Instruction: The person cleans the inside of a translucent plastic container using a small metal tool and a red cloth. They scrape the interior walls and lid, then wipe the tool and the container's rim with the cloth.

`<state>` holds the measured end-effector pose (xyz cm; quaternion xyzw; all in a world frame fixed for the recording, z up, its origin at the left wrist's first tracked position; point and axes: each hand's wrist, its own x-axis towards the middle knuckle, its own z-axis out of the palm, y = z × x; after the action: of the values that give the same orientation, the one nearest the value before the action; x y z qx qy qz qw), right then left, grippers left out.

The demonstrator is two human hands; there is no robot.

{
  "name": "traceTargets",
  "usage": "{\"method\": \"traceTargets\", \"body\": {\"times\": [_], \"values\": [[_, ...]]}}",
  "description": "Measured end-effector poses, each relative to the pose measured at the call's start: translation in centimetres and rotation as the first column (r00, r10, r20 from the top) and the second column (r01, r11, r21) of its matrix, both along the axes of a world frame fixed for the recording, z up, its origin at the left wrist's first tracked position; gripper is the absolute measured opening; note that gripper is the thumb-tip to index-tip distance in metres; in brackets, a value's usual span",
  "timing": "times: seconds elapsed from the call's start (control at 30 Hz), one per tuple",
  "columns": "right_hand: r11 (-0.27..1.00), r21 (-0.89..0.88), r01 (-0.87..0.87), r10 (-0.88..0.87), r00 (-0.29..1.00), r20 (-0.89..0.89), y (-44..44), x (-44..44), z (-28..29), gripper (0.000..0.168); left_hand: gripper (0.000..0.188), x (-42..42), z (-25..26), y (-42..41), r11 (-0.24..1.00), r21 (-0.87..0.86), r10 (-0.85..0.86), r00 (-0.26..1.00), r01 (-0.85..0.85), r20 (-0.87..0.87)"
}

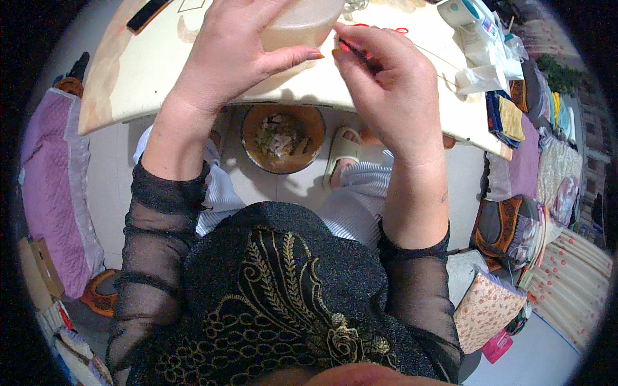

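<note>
A translucent pale plastic container (314,19) is at the top edge of the view, partly cut off. My left hand (236,48) holds its near side, with the thumb along its lower wall; the other fingertips are hidden. To its right, my right hand (393,79) pinches a slim dark tool with red parts (355,50) between thumb and forefinger. The tool's tip points toward the container, and most of its body is hidden in the palm. I cannot tell what kind of tool it is.
A cream tabletop (333,91) lies under both hands. A dark flat object (148,14) is at its far left, a red loop (401,30) beyond my right hand. Paper rolls (457,10) and folded cloths (507,118) line the right edge. A basin of scraps (282,140) sits on the floor.
</note>
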<state>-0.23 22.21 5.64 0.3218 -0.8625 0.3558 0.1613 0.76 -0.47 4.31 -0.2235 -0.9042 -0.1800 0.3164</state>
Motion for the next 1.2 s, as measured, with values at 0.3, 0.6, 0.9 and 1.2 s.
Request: {"method": "traceTargets", "body": {"times": [0.3, 0.6, 0.9, 1.2], "values": [[0.998, -0.043, 0.044, -0.043, 0.998, 0.038, -0.5, 0.0, -0.1, 0.027, 0.053, -0.6, -0.7, -0.7, 0.992, 0.079, -0.094, 0.995, 0.096, -0.023], [0.991, 0.012, 0.134, -0.134, 0.99, 0.047, 0.0, -0.9, 0.2, 0.027, 0.047, 0.1, 0.4, -0.4, 0.989, 0.093, -0.116, 0.993, 0.112, 0.032], [0.996, 0.028, 0.079, -0.08, 0.997, 0.024, 0.0, -0.6, 0.7, 0.025, 0.045, -0.5, -0.3, -1.5, 0.974, 0.123, -0.194, 0.981, 0.191, 0.014], [0.995, 0.061, 0.082, -0.078, 0.995, -0.06, 0.2, -0.8, 0.7, 0.024, 0.044, -0.5, -0.5, -2.0, 0.963, 0.131, -0.242, 0.97, 0.237, 0.024]]}}
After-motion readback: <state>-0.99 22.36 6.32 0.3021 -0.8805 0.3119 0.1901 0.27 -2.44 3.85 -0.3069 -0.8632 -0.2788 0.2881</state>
